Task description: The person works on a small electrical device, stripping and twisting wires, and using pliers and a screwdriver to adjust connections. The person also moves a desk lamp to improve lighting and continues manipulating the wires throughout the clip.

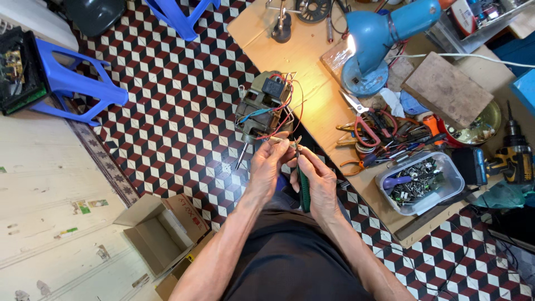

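We note a small electric motor [262, 106], a squarish metal block with a thin steel shaft pointing near-left, perched at the near-left edge of the pale wooden workbench [312, 83] over a floor of red, black and white cube-pattern tiles [178, 122]. Red, blue and pale wires [281, 120] loop off its right side and run down to the hands.

Left hand [266, 164]: fingers closed in a pinch on the wire ends, just near of the motor. Right hand [320, 181]: curled shut around a green-handled plier-type tool [304, 187], its tip meeting the wire ends at the left fingertips. The two hands touch.

Right of the hands on the bench: red-handled scissors [365, 120], a clear plastic tub [454, 181] of small metal parts, a blue desk lamp [379, 33], lit, and a yellow-and-black drill [515, 153].

Near-left on the floor, an open brown cardboard box [159, 231], rectangular, with red print on one flap. Far-left, two blue plastic stools [72, 83].
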Demonstrator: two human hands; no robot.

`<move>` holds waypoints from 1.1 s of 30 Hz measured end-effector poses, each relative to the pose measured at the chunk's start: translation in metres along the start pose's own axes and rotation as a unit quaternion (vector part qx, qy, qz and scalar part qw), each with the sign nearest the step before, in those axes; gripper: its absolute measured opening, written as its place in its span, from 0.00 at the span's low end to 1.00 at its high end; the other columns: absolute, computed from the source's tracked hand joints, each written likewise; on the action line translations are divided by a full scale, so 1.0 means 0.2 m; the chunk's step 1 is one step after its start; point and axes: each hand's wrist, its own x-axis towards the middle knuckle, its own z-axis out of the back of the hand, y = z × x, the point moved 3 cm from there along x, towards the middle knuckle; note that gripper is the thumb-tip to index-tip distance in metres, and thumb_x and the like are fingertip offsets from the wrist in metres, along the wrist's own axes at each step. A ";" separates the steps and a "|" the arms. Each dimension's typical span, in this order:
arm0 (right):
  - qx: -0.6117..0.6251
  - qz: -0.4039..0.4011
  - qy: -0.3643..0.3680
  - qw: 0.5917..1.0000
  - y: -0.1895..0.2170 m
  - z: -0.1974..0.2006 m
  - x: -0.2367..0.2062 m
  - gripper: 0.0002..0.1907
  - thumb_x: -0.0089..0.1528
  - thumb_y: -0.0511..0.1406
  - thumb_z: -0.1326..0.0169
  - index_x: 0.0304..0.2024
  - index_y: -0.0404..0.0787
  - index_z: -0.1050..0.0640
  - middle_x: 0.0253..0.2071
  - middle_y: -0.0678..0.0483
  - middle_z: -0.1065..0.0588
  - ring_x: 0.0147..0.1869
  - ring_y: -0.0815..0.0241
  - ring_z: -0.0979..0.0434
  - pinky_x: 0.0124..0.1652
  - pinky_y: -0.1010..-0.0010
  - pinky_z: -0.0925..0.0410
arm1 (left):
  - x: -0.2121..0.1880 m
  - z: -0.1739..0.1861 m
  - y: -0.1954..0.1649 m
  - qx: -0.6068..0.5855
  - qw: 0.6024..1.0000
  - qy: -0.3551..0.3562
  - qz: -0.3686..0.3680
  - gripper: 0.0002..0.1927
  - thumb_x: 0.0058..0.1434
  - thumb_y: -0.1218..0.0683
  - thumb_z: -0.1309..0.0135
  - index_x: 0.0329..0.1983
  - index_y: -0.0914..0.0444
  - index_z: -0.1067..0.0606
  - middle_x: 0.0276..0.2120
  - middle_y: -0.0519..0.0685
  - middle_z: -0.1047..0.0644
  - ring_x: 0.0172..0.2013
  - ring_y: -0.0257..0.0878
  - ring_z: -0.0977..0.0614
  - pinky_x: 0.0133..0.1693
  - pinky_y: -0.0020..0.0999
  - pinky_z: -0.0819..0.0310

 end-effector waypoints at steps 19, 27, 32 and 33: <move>-0.068 0.128 -0.028 0.989 -0.09 -0.10 -0.04 0.25 0.68 0.33 0.46 0.67 0.33 0.35 0.42 0.48 0.22 0.33 0.65 0.26 0.29 0.75 0.32 | 0.03 0.09 -0.06 0.171 0.974 0.146 0.000 0.14 0.71 0.49 0.46 0.47 0.66 0.22 0.36 0.45 0.18 0.36 0.28 0.20 0.39 0.22 0.26; -0.113 0.128 -0.118 0.978 -0.15 -0.14 -0.11 0.27 0.66 0.33 0.46 0.68 0.36 0.30 0.41 0.53 0.21 0.33 0.69 0.26 0.30 0.77 0.30 | -0.04 0.04 -0.12 0.164 0.973 0.159 0.017 0.14 0.71 0.50 0.49 0.49 0.65 0.23 0.35 0.46 0.18 0.30 0.28 0.21 0.28 0.23 0.28; -0.081 0.137 -0.160 0.974 -0.23 -0.20 -0.14 0.28 0.67 0.33 0.46 0.71 0.39 0.31 0.38 0.56 0.24 0.33 0.71 0.29 0.31 0.79 0.33 | -0.05 0.04 -0.10 0.152 0.977 0.141 0.043 0.14 0.72 0.49 0.51 0.48 0.64 0.22 0.29 0.43 0.20 0.20 0.29 0.28 0.18 0.24 0.36; -0.070 0.140 -0.163 0.974 -0.23 -0.20 -0.14 0.29 0.68 0.33 0.46 0.72 0.40 0.31 0.37 0.57 0.25 0.33 0.72 0.30 0.32 0.79 0.32 | -0.05 0.05 -0.09 0.151 0.978 0.137 0.049 0.14 0.72 0.49 0.51 0.47 0.64 0.22 0.28 0.43 0.21 0.20 0.29 0.28 0.18 0.25 0.36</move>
